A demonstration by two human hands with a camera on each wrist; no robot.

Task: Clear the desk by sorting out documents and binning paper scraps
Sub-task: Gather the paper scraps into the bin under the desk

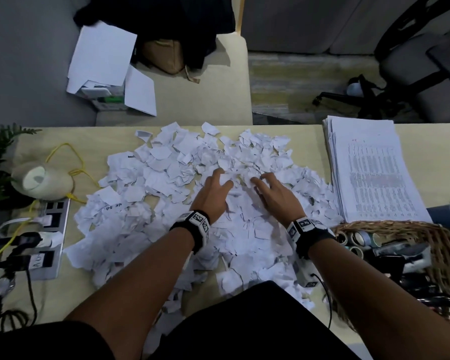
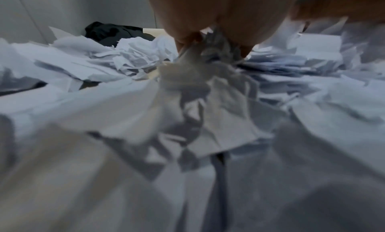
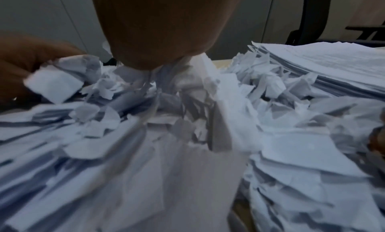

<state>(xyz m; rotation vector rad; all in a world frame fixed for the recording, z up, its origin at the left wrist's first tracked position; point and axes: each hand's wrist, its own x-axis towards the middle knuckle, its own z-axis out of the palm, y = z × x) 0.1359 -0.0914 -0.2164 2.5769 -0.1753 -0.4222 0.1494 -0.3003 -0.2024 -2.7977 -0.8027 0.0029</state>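
Your desk [image 1: 426, 141] was pale wood, and a wide heap of torn paper scraps [image 1: 146, 178] covered most of it. Both your hands lay in the middle of that heap. Your left hand [image 1: 213, 193] pressed down with its fingers [image 1: 218, 175] spread over the scraps; your right hand [image 1: 276, 194] sat just beside it, fingers splayed and dug into the pile. To the right of your right hand a stack of printed documents [image 1: 369, 172] stood at the desk edge, touching the scraps. Nearer you on that side was a wicker basket [image 1: 432, 237] of tape rolls. Left of your left hand lay a power strip [image 1: 52, 237], a yellow cable [image 1: 70, 157] and a potted plant [image 1: 0, 162]. Beyond your fingers, off the desk, loose white sheets [image 1: 101, 58] rested on a cream chair [image 1: 218, 100], and an office chair [image 1: 413, 74] stood on the right.

Only the left wrist view showed your fingertips [image 2: 183, 41] bunching crumpled scraps beneath the palm. The right wrist view showed scraps gathered under your right palm [image 3: 162, 30], your left hand [image 3: 25, 66] closing on a wad, and the document stack's layered edge [image 3: 333, 67].
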